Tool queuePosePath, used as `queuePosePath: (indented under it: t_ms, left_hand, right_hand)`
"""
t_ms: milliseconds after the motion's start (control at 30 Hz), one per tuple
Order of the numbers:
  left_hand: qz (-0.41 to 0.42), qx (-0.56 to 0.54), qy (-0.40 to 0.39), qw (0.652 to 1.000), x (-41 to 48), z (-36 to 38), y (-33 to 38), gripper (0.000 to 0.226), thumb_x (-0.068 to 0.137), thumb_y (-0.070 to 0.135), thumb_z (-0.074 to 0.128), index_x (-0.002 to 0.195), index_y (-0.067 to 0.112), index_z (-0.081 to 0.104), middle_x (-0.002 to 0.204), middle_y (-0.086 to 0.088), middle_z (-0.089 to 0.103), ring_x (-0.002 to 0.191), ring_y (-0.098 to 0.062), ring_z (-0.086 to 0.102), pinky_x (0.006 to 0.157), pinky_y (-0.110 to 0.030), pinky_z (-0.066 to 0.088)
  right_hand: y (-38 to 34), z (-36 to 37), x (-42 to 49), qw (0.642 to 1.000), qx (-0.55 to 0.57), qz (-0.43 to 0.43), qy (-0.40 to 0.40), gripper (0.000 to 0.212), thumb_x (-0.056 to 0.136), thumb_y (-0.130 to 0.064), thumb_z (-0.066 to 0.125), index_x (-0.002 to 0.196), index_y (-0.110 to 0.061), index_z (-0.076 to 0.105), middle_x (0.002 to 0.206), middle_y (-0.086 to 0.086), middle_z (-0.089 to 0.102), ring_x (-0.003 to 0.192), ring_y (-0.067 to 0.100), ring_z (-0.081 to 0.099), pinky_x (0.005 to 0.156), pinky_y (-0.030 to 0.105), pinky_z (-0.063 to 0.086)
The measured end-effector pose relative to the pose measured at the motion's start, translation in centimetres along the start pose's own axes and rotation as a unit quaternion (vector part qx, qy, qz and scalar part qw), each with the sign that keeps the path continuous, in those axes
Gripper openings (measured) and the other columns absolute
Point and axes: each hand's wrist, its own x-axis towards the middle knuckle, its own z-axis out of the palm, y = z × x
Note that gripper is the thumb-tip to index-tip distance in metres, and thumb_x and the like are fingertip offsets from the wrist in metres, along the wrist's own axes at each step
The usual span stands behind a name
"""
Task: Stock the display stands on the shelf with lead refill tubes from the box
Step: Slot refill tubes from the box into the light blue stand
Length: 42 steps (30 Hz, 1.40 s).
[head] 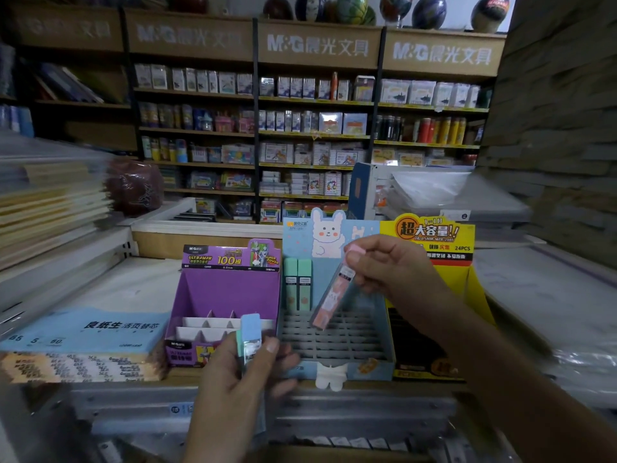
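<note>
Three display stands line the shelf: a purple stand (230, 289), a light blue rabbit stand (337, 335) with a slotted grid, and a yellow stand (434, 238). Two green lead refill tubes (297, 285) stand upright in the blue stand's back left slots. My right hand (394, 275) pinches a pink tube (332, 295), tilted, its lower end just above the grid. My left hand (240, 389) holds a blue-capped tube (250, 339) upright in front of the purple stand, with a green-capped one beside it. The supply box shows dimly at the bottom edge (350, 442).
A blue pack of loose-leaf paper (86, 329) lies left of the purple stand. Stacked notebooks (50, 202) fill the left side and wrapped paper packs (551, 295) the right. Stocked stationery shelves (310, 135) stand behind.
</note>
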Motion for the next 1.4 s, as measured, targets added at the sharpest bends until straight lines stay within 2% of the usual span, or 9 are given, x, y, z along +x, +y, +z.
queuePosePath:
  t_ms: [133,267,333,467,667,867,1133,1267,1400]
  left_hand:
    - [0.038,0.075,-0.018,0.996,0.0,-0.5,0.2,0.026,0.081,0.038,0.068,0.088,0.013,0.065,0.058,-0.010,0.061,0.040,-0.023,0.052,0.037,-0.025,0.038]
    - [0.040,0.100,-0.034,0.994,-0.2,-0.1,0.7,0.032,0.085,0.045,0.064,0.067,0.021,0.055,0.046,-0.006,0.044,0.037,-0.017,0.037,0.038,-0.023,0.030]
    - [0.026,0.074,-0.022,0.997,-0.1,0.1,0.6,0.031,0.090,0.042,0.062,0.070,0.018,0.059,0.049,-0.010,0.046,0.037,-0.018,0.038,0.038,-0.023,0.029]
    - [-0.047,-0.024,0.004,0.999,0.4,0.0,0.1,0.021,0.099,0.016,0.053,0.091,0.006,0.069,0.061,-0.016,0.051,0.037,-0.019,0.039,0.042,-0.021,0.029]
    - [-0.038,-0.029,0.003,0.999,0.5,-0.2,-0.4,0.024,0.101,0.014,0.049,0.096,0.005,0.071,0.064,-0.018,0.055,0.038,-0.022,0.041,0.042,-0.023,0.030]
    - [-0.024,-0.020,0.000,1.000,0.6,-0.5,-0.5,0.024,0.103,0.013,0.049,0.098,0.003,0.070,0.064,-0.017,0.056,0.039,-0.023,0.044,0.040,-0.024,0.031]
    - [-0.009,-0.028,0.002,1.000,0.7,-0.2,-0.7,0.022,0.103,0.011,0.049,0.101,-0.001,0.067,0.069,-0.020,0.063,0.042,-0.025,0.048,0.040,-0.026,0.035]
    - [-0.007,-0.028,0.003,1.000,0.9,-0.2,-1.0,0.022,0.101,0.013,0.052,0.098,0.002,0.070,0.070,-0.018,0.064,0.042,-0.025,0.049,0.040,-0.027,0.035]
    - [-0.008,-0.036,-0.003,0.999,0.9,-0.3,-0.9,0.020,0.093,0.021,0.058,0.088,0.012,0.076,0.070,-0.017,0.064,0.043,-0.025,0.050,0.041,-0.028,0.037]
  right_hand:
    - [-0.3,-2.2,0.8,0.991,-0.106,-0.044,0.076,0.015,0.088,-0.002,0.073,0.102,-0.003,0.067,0.076,0.016,0.069,0.058,0.018,0.067,0.054,0.028,0.055]
    - [0.2,-3.5,1.2,0.974,-0.190,-0.062,0.106,0.012,0.089,0.001,0.071,0.099,-0.003,0.065,0.081,0.019,0.068,0.060,0.022,0.071,0.052,0.029,0.056]
    - [0.6,-3.9,1.3,0.967,-0.220,-0.065,0.110,0.012,0.088,0.001,0.071,0.097,-0.006,0.066,0.080,0.017,0.068,0.062,0.022,0.072,0.054,0.030,0.058]
    - [1.2,-4.0,1.4,0.946,-0.297,-0.078,0.103,0.011,0.086,-0.004,0.075,0.093,-0.010,0.070,0.080,0.013,0.068,0.068,0.027,0.070,0.062,0.037,0.062]
    - [1.6,-3.7,1.9,0.923,-0.369,-0.087,0.064,0.007,0.085,-0.009,0.077,0.088,-0.014,0.074,0.079,0.008,0.070,0.070,0.033,0.067,0.069,0.046,0.060]
    - [1.4,-3.8,2.5,0.917,-0.390,-0.069,0.036,0.007,0.084,-0.011,0.078,0.086,-0.018,0.077,0.073,-0.007,0.074,0.068,0.007,0.069,0.069,0.028,0.060]
    - [1.3,-2.6,2.9,0.914,-0.396,-0.081,0.034,0.005,0.083,-0.012,0.079,0.087,-0.015,0.080,0.069,-0.016,0.071,0.065,-0.005,0.065,0.061,0.007,0.047]
    - [1.4,-2.3,3.2,0.911,-0.404,-0.077,0.040,0.007,0.083,-0.009,0.077,0.086,-0.015,0.079,0.066,-0.008,0.071,0.059,0.005,0.066,0.063,0.026,0.057]
    - [1.7,-2.2,3.3,0.914,-0.396,-0.067,0.048,0.013,0.084,-0.006,0.075,0.091,-0.017,0.074,0.069,-0.002,0.071,0.061,0.011,0.068,0.067,0.036,0.061]
